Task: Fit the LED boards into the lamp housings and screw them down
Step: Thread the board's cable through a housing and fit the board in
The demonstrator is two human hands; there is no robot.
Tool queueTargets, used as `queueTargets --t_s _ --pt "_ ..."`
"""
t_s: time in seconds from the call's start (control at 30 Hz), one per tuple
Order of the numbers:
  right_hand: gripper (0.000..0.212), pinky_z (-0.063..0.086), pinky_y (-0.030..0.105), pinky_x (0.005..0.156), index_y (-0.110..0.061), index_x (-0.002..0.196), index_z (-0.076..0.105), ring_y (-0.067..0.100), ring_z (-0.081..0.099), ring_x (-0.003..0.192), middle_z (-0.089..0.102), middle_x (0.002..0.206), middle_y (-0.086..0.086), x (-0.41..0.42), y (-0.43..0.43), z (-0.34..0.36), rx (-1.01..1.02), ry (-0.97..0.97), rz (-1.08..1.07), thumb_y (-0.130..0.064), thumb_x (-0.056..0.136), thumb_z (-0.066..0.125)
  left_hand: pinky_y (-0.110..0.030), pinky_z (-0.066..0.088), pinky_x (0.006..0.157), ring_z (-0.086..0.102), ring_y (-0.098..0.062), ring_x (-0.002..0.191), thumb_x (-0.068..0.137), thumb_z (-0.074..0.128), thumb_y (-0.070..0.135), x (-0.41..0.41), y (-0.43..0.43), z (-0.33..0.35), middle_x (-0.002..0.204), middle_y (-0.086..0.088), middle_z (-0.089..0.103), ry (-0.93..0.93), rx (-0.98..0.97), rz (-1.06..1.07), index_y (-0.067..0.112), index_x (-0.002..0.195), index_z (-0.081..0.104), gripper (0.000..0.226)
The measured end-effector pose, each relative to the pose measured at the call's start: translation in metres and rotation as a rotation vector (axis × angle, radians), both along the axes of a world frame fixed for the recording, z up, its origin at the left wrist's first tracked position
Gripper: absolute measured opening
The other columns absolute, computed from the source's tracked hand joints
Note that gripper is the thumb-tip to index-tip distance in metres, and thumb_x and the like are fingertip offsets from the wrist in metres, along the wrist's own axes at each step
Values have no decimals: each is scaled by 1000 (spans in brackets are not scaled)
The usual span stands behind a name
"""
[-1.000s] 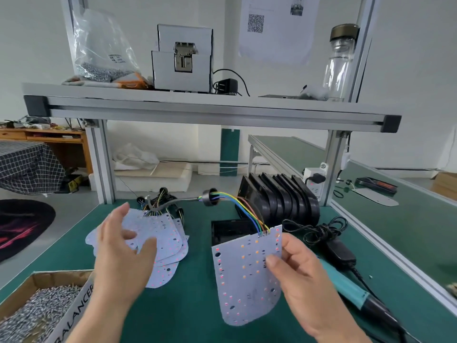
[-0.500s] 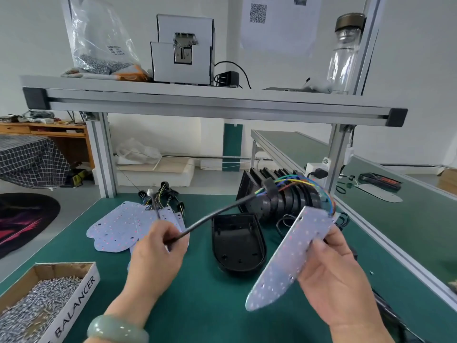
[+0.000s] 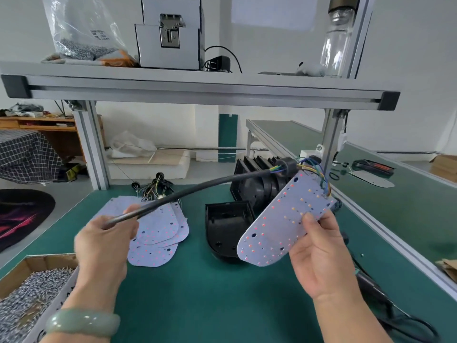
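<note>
**Board turned face-on, right of the open housing**

Since the frame half a second back, our LED board (image 3: 279, 226) has rotated so that far more of its dotted face shows. It is off the counter (image 3: 222, 305), tilted, and its lower end hides the right edge of the open housing (image 3: 227, 226) from the camera; it is not seated in it.

- Right hand (image 3: 321, 258): right of the housing, pinching the board's near edge, thumb on the face, fingers behind.
- Left hand (image 3: 106, 241): left of the housing, fingers curled round the black cable (image 3: 197, 191), green bracelet (image 3: 81, 323) on the wrist.
- The cable crosses above and behind the housing to a black grommet (image 3: 286, 165); coloured wires (image 3: 319, 174) run from there to the board's far end.
- The housing lies hollow side up on the counter.
- Spare boards (image 3: 160, 233): overlapping pile just left of the housing.
- Stacked housings (image 3: 257, 179): on edge directly behind it.
- Carton of screws (image 3: 29, 293): well to its near left.
</note>
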State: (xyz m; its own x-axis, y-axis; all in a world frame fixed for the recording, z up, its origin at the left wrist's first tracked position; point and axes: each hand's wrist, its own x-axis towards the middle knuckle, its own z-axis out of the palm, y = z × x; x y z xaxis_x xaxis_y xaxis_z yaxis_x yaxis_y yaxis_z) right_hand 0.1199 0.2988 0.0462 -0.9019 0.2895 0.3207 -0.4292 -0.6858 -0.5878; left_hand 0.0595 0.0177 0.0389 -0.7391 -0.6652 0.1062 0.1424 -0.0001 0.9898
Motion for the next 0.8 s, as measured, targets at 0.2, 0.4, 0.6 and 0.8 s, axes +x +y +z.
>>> queueTargets --t_s 0.2,0.4,0.6,0.8 --pt "20 57 30 74 -21 94 66 13 69 86 73 98 0 0 -13 -9 53 -68 54 -12 80 55 -25 48 49 62 -16 46 95 34 57 17 -4 12 67 -3 61 -97 61 -361 17 80 66 53" --pt "19 57 31 73 -22 92 68 14 69 86 74 99 1 0 -19 -13 61 -123 108 -14 80 56 -17 53 49 68 -21 55 80 66 23 32 -2 11 61 -12 66 -41 139 -687 7 64 58 24" --pt "19 57 30 69 -20 95 63 14 70 84 74 99 2 -1 -20 -17 6 -185 151 -15 78 57 -25 47 49 61 -17 47 94 53 7 31 16 -1 59 2 63 -176 -166 -699 22 93 59 16" --pt "16 53 36 78 -17 101 61 16 69 84 73 99 4 -3 -20 -20 20 -242 149 -9 91 50 -26 39 48 50 -18 46 75 79 29 25 24 -2 56 -8 57 -152 -161 -528 10 65 59 29"
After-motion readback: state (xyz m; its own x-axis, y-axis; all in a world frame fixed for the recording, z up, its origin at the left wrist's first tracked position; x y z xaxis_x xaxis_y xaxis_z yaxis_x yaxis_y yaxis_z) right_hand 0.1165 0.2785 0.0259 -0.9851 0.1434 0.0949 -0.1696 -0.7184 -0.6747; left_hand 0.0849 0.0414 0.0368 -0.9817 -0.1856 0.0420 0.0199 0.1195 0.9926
